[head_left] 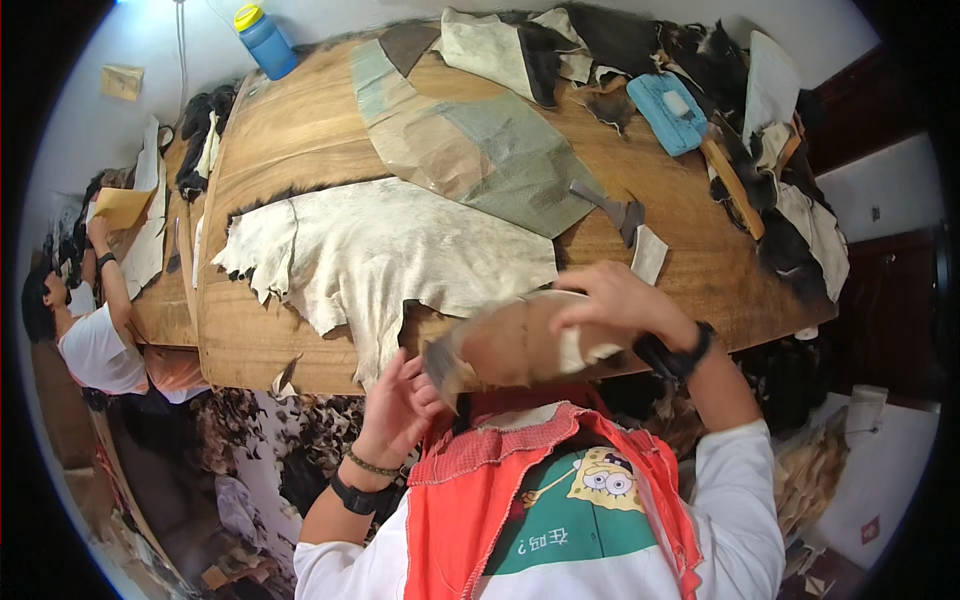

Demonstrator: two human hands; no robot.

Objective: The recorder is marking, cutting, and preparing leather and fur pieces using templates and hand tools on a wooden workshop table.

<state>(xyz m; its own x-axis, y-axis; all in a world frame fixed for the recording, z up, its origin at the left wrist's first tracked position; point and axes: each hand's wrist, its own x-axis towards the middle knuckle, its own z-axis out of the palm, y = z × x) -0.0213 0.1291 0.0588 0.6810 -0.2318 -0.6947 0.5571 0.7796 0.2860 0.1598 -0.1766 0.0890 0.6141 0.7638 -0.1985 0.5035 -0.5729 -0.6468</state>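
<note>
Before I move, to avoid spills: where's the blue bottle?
In the head view, the blue bottle is at upper left, on the far-left corner of the table, by the wall.

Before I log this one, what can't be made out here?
All in the head view:
Brown piece in the right hand: motion blur hides surface detail.
Left hand: that blur hides whether it touches the piece.
Tan sheet at the co-worker's hand: too small for detail.
Dark red door: cut off by the picture's dark rim.

Yellow-lidded blue bottle [266, 52], light-blue tray [683, 138] with white block [677, 103], and, far left, a co-worker [103, 352].
</note>
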